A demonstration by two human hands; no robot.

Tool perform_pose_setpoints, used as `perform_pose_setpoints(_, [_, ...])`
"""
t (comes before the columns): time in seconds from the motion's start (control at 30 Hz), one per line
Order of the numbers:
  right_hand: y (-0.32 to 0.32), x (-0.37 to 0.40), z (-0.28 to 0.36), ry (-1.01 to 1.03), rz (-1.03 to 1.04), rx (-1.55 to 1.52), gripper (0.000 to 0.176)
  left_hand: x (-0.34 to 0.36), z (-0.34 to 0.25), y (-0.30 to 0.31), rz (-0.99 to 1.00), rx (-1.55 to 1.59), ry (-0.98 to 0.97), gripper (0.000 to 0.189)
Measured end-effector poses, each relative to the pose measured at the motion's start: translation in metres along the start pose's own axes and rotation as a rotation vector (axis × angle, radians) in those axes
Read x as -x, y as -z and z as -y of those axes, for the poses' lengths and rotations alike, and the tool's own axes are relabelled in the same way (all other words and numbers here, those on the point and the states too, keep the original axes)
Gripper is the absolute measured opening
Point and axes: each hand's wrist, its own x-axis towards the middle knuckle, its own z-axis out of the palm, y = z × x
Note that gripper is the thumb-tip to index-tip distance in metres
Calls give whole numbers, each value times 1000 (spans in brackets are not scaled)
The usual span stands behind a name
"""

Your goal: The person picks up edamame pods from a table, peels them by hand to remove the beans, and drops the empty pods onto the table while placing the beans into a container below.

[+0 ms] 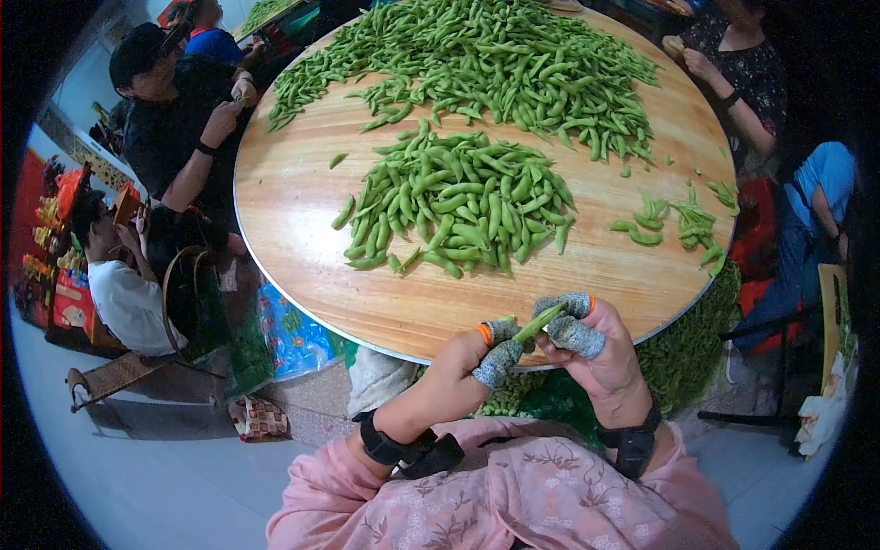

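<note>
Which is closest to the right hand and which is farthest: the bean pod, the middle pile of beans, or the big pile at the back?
1. bean pod: pinched in the right hand, at the near edge of the table.
2. middle pile: centre of the table, ahead and slightly left.
3. big pile: far side.

A pod [539,323] is held between the left hand [472,357] and right hand [600,353] at the near edge of the table [302,229]. A heap of pods [458,206] is spread just beyond the hands, with a larger heap [495,64] behind it and a small scatter [683,220] to the right.
</note>
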Motion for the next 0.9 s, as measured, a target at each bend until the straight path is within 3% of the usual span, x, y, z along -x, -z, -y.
perform_pose_setpoints(0.07, [-6,-1,2,1,-101,89,23,-1,2,2,23,129,-29,17])
perform_pose_setpoints(0.2, [-5,8,-1,-69,-142,185,18,1,4,-1,-103,10,-102,15])
perform_pose_setpoints(0.27, [-6,10,-4,-11,-48,206,16,1,6,-1,-157,-529,-277,22])
perform_pose_setpoints(0.47, [-8,10,-7,-22,-79,200,14,3,4,0,-154,-821,-298,33])
perform_pose_setpoints(0.9, [-11,7,-12,37,-138,296,10,1,8,-4,-171,-986,-426,38])
